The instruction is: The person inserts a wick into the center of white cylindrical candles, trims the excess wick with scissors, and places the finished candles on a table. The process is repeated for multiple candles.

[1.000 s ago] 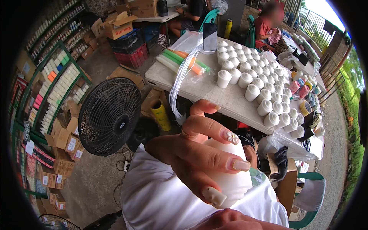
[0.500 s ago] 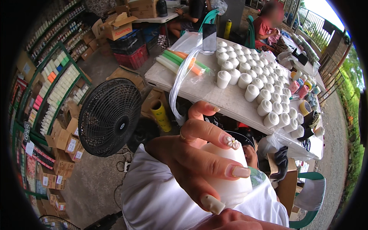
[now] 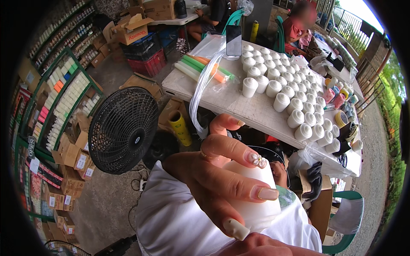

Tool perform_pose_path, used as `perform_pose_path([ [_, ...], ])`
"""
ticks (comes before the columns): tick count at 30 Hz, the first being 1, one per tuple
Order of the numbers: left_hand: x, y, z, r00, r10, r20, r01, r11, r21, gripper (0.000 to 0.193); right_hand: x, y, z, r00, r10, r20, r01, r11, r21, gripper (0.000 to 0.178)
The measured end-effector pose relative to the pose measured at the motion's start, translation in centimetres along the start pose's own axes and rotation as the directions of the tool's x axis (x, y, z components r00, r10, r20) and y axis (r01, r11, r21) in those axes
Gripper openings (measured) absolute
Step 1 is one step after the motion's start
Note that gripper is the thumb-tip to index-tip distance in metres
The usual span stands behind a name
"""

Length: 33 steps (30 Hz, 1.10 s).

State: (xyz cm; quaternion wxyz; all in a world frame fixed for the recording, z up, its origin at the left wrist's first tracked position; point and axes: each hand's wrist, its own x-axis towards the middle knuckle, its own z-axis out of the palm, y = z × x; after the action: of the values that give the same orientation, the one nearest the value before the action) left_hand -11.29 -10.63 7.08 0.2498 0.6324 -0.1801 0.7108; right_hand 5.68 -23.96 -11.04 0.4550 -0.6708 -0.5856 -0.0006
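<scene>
Left hand (image 3: 209,175) of the person is at the middle of the lower part of the view, with its back up and its fingers pointing to the right. These fingers are bent and closed around a smooth white piece (image 3: 257,211), gripping it. One fingernail carries a small flower ornament, and there is a ring on one finger. Right hand (image 3: 255,244) is seen only partly, at the lower edge, just beside the bottom end of the white piece; I cannot tell if it is gripping it. The white piece is above the lap, which white cloth (image 3: 171,211) covers.

Beyond the hands stands a pale table (image 3: 181,87). On it, many white pots (image 3: 281,103) with pointed tops are standing in rows. Near the far edge, a phone (image 3: 233,40) stands upright; beside it lie orange, green and pale sticks (image 3: 188,72), and a bundle of white cords (image 3: 199,96) hangs over the near edge. To the left of the table are a black fan (image 3: 121,132) and a yellow roll (image 3: 181,132). Farther away, a person in a red shirt (image 3: 291,30) sits.
</scene>
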Motion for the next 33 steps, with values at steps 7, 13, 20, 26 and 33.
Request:
perform_pose_path([
  [7,-0.1,0.2,0.2,1.0,-0.024,-0.013,0.024,1.0,-0.002,0.073,0.0,0.1,-0.2,1.0,0.01,-0.001,-0.01,1.0,0.006,0.012],
  [13,-0.3,0.3,0.2,1.0,-0.03,0.006,0.03,1.0,-0.006,0.083,-0.3,0.2,-0.1,1.0,0.029,0.011,-0.029,1.0,0.001,0.012],
  [20,-0.4,0.4,0.1,1.0,-0.024,0.007,0.024,1.0,0.011,0.089,-0.2,-0.1,0.0,1.0,0.014,-0.011,-0.014,1.0,0.003,0.012],
  [26,-0.6,-1.9,0.4,0.999,0.034,-0.016,-0.034,0.999,-0.016,0.079,-0.5,0.5,0.1,0.999,0.024,-0.029,-0.023,0.999,0.027,0.012],
  [33,-4.6,-4.6,0.4,0.447,-0.822,0.352,0.732,0.11,-0.673,0.074,-0.7,1.1,0.6,1.0,-0.004,-0.026,0.004,1.0,0.018,0.014],
])
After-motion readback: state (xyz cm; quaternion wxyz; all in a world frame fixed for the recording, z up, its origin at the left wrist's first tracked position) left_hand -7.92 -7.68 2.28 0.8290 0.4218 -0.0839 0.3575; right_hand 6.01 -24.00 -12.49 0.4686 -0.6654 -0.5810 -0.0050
